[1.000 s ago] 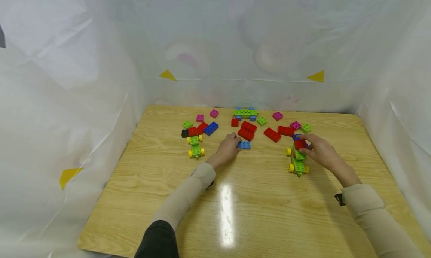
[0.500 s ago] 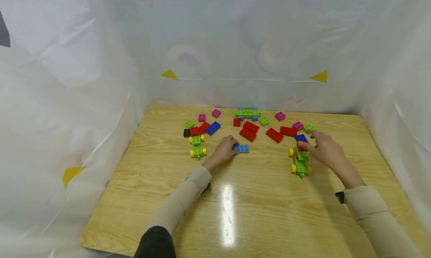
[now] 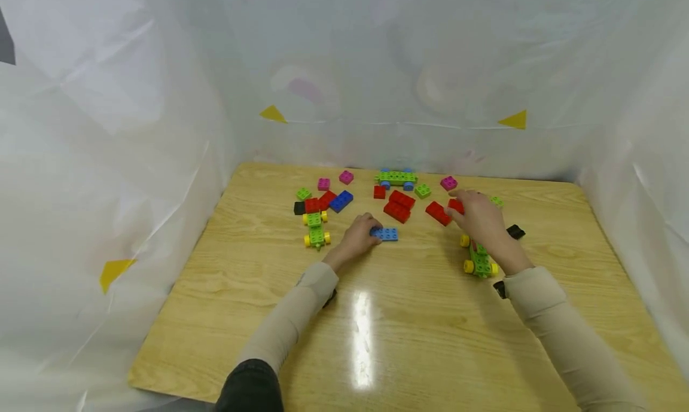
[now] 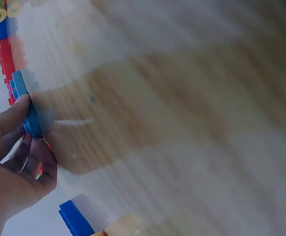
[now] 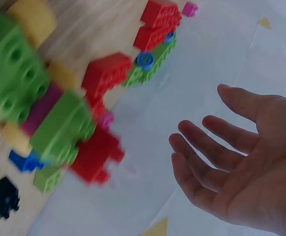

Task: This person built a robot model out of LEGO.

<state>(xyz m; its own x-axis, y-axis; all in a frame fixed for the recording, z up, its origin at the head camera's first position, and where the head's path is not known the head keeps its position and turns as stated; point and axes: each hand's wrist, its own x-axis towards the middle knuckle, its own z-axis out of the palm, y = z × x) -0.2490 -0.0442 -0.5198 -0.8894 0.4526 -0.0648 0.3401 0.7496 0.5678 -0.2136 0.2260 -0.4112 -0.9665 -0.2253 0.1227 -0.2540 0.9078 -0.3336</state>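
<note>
Starting at the left of the tabletop (image 3: pixel 425 328), a black brick (image 3: pixel 299 208) sits beside a red brick (image 3: pixel 311 206), with a green toy car (image 3: pixel 317 236) on yellow wheels just nearer. A blue brick (image 3: pixel 341 201) lies right of these, and two pink bricks, one the far pink brick (image 3: pixel 346 177), lie beyond. Next comes the left hand (image 3: pixel 357 235), its thumb and curled fingers pinching the left end of a light blue brick (image 3: pixel 389 234), which lies left of the scene's middle depth line of bricks, nearer than the paired red bricks (image 3: pixel 399 207). Beyond that pair, near the far edge, stands a long green base (image 3: pixel 397 177) with blue wheels. Farther right, another red brick (image 3: pixel 438 213) lies just left of the right hand (image 3: pixel 480 216), which is loosely open with fingers apart and has hold of nothing. Under its wrist, partly hidden, stands a second green car (image 3: pixel 481 265), also on yellow wheels.
</note>
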